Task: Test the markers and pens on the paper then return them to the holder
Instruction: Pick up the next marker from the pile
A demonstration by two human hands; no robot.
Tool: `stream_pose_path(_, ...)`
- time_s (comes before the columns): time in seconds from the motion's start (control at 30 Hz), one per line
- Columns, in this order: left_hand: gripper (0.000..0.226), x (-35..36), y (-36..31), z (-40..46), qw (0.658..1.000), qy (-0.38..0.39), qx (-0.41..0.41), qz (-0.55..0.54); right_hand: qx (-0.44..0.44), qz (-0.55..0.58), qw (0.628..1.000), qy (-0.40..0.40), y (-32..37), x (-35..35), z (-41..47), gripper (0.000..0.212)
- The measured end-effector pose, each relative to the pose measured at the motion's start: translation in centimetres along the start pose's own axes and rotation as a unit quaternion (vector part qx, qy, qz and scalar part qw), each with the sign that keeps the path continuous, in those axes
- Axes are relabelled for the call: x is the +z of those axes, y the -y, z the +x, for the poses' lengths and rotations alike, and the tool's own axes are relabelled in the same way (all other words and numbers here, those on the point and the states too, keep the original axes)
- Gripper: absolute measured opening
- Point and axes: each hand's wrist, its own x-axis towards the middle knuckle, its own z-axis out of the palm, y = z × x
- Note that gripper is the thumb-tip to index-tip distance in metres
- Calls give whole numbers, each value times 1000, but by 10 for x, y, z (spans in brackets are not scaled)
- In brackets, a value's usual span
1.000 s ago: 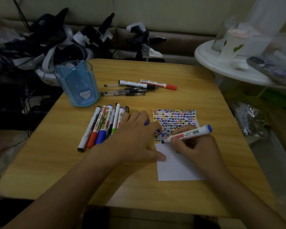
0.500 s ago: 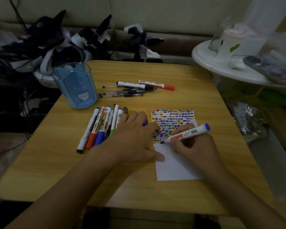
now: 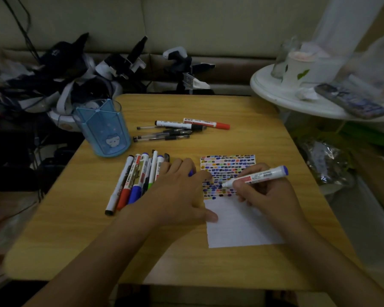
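My right hand (image 3: 267, 191) grips a white marker with a blue end (image 3: 256, 175), its tip down on the paper (image 3: 237, 220) among rows of coloured test marks. My left hand (image 3: 182, 191) presses flat on the paper's left edge, and a blue cap pokes out under its fingers. A row of several markers (image 3: 134, 178) lies left of that hand. More pens and two markers (image 3: 175, 129) lie farther back. The blue pen holder (image 3: 102, 129) stands upright at the back left, with nothing showing above its rim.
The wooden table (image 3: 142, 251) ends close behind the holder, where cables and dark gear (image 3: 75, 72) pile up. A white round side table (image 3: 302, 100) with a cup and a phone overlaps the right back corner. A crinkled bag (image 3: 328, 165) lies off the right edge.
The marker's tip has slid a little along the lowest rows of marks; both hands otherwise stay where they were. The view shifted slightly.
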Motion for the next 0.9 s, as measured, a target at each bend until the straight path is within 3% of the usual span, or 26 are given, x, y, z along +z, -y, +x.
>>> stream_pose_path(0.1, 83, -2, 1, -1, 999, -22, -12, -30, 8, 17, 1000, -1, 2, -2, 2, 16)
stream_pose_path(0.2, 47, -5, 1, -2, 993, -92, -10, -79, 23, 57, 998, -8, 4, -2, 3, 7)
stream_pose_path(0.4, 86, -13, 5, 2, 982, -85, -45, -160, 34, 93, 994, -38, 10, -5, 5, 4)
stream_pose_path(0.5, 81, -8, 10, 4, 980, -71, -57, -175, 13, 85, 996, -36, 10, -5, 6, 4)
stream_pose_path(0.73, 39, -5, 14, 7, 980, -75, -51, -178, 39, 106, 993, -37, 12, -1, 8, 11)
stream_pose_path(0.8, 38, -6, 13, 5, 977, -101, -30, -187, 46, 109, 992, -36, 14, -1, 9, 10)
stream_pose_path(0.9, 53, -7, 12, 3, 967, -113, -37, -224, 41, 109, 993, -31, 14, -1, 9, 7)
